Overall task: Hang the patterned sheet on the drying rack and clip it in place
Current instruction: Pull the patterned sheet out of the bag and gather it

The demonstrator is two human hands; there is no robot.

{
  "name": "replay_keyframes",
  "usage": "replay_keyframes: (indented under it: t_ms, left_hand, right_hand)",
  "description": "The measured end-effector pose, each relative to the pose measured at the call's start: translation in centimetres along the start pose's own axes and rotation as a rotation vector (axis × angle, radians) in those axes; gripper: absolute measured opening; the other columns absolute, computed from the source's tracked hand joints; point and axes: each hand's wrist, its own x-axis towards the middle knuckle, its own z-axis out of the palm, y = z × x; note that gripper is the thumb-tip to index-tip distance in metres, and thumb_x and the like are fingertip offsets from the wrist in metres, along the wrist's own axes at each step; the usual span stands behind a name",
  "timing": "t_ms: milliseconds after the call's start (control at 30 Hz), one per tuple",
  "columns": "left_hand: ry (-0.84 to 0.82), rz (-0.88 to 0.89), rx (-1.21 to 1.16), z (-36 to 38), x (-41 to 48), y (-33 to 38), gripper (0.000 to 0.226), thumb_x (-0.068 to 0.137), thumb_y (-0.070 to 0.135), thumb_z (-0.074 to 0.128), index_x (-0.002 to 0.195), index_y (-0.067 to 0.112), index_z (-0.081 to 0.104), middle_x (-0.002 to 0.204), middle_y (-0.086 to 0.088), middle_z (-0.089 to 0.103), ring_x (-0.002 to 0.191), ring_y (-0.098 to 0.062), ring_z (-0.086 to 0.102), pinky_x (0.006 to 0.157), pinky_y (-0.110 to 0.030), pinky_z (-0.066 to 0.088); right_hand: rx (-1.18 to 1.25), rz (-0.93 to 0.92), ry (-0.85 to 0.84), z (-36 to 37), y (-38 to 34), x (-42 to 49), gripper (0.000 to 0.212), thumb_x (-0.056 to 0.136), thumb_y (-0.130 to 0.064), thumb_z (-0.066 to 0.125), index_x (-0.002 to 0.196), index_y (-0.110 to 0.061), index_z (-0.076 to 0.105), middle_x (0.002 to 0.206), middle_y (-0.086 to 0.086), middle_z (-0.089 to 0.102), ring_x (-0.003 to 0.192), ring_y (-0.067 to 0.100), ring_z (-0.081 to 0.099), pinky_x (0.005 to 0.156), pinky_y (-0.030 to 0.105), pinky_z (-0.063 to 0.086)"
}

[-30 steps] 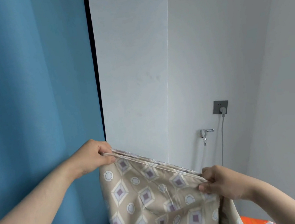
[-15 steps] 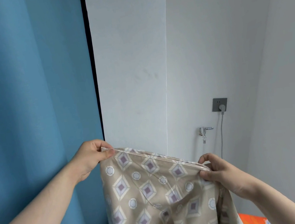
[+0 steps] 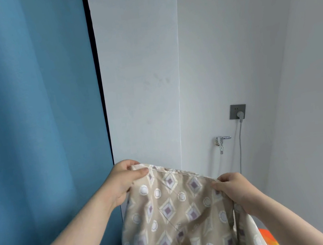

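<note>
Left hand (image 3: 123, 179) pinches the top hem of the sheet (image 3: 175, 213), thumb laid over the edge. Right hand (image 3: 234, 189) grips the same hem farther from the curtain (image 3: 31, 119). The sheet hangs from both hands just beside the curtain, on its wall side.

Risk: the hold is on the hem only, so the hanging weight may pull a corner free. The slack between the hands could go over a rail bunched. Rack and clips not in view.

Cloth: beige, purple-centred diamonds, white rings, creased lower down.

Both hands pinch the sheet's (image 3: 169, 210) top hem: left hand (image 3: 123, 179) beside the blue curtain (image 3: 31, 119), right hand (image 3: 232, 189) lower, below a wall tap (image 3: 222, 140).
</note>
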Motion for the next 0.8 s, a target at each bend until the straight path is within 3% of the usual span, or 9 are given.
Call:
replay_keyframes:
  t_ms: [100,200,300,367,433,533,633,733,800]
  left_hand:
    - [-0.128,0.003,-0.043,3.0,-2.1,-0.2,0.016,0.08,-0.005,0.071,0.089,0.007,0.065,0.077,-0.008,0.068,0.063,-0.016,0.063,0.061,-0.025,0.05]
    - [-0.238,0.012,-0.086,5.8,-3.5,-1.1,0.014,0.084,-0.007,0.065,0.095,0.003,0.068,0.079,-0.009,0.067,0.062,-0.013,0.062,0.058,-0.022,0.051]
    - [-0.327,-0.019,-0.169,7.4,-4.2,-2.0,0.019,0.09,-0.012,0.053,0.1,0.0,0.065,0.084,-0.013,0.069,0.066,-0.017,0.066,0.061,-0.025,0.056]
    - [-0.352,-0.051,-0.249,7.7,-4.4,-2.3,0.021,0.092,-0.014,0.047,0.101,-0.003,0.062,0.09,-0.019,0.072,0.074,-0.025,0.071,0.064,-0.031,0.059]
    - [-0.393,-0.085,-0.325,7.8,-4.5,-2.7,0.02,0.093,-0.014,0.043,0.102,-0.005,0.059,0.096,-0.026,0.07,0.081,-0.032,0.072,0.068,-0.034,0.06]
    - [-0.381,-0.093,-0.382,7.5,-4.3,-3.1,0.017,0.093,-0.01,0.045,0.101,-0.005,0.059,0.1,-0.028,0.068,0.087,-0.032,0.07,0.076,-0.035,0.06]
    - [-0.219,-0.012,-0.223,5.8,-3.9,-4.0,0.018,0.097,0.0,0.047,0.094,0.0,0.064,0.093,-0.017,0.07,0.085,-0.025,0.068,0.073,-0.032,0.058]
    - [-0.041,0.02,0.013,2.9,-4.2,-7.7,0.019,0.096,0.015,0.053,0.088,0.005,0.067,0.087,-0.008,0.071,0.088,-0.024,0.065,0.075,-0.029,0.051]
    - [0.007,-0.011,0.203,1.1,-5.4,-12.0,0.032,0.082,0.043,0.062,0.091,0.012,0.068,0.094,-0.002,0.07,0.098,-0.023,0.064,0.081,-0.026,0.048]
  right_hand:
    - [0.41,0.084,-0.121,1.0,0.1,-0.2,0.012,0.091,-0.008,0.061,0.089,0.001,0.069,0.073,0.018,0.066,0.069,0.03,0.058,0.067,0.04,0.044]
    - [0.779,0.069,-0.315,2.4,-0.5,-1.9,0.02,0.096,-0.004,0.05,0.111,0.003,0.062,0.096,0.025,0.068,0.082,0.033,0.065,0.073,0.042,0.055]
    - [0.879,-0.03,-0.441,3.8,-0.1,-3.5,0.037,0.087,-0.008,0.064,0.124,-0.005,0.058,0.114,0.028,0.065,0.104,0.04,0.065,0.094,0.051,0.051]
    - [0.758,-0.145,-0.433,4.4,0.6,-3.8,0.055,0.076,-0.018,0.078,0.127,-0.014,0.06,0.118,0.032,0.061,0.113,0.045,0.061,0.103,0.054,0.045]
    - [0.656,-0.212,-0.344,5.0,1.2,-3.9,0.046,0.075,-0.017,0.079,0.119,-0.014,0.065,0.113,0.031,0.064,0.104,0.04,0.066,0.099,0.048,0.05]
    - [0.627,-0.212,-0.187,5.6,1.5,-4.0,0.008,0.089,-0.005,0.066,0.095,-0.009,0.069,0.093,0.027,0.067,0.083,0.032,0.063,0.083,0.05,0.051]
    - [0.599,-0.168,-0.001,5.0,2.3,-3.1,0.012,0.092,-0.01,0.064,0.081,-0.012,0.069,0.077,0.02,0.063,0.071,0.028,0.056,0.069,0.047,0.045]
    - [0.585,-0.09,0.322,2.5,3.3,-0.9,0.01,0.09,-0.019,0.067,0.08,-0.016,0.065,0.074,0.01,0.067,0.07,0.022,0.059,0.072,0.041,0.049]
    - [0.55,-0.06,0.524,0.6,3.9,0.4,0.009,0.089,-0.025,0.066,0.086,-0.017,0.062,0.079,0.011,0.066,0.074,0.022,0.059,0.076,0.04,0.05]
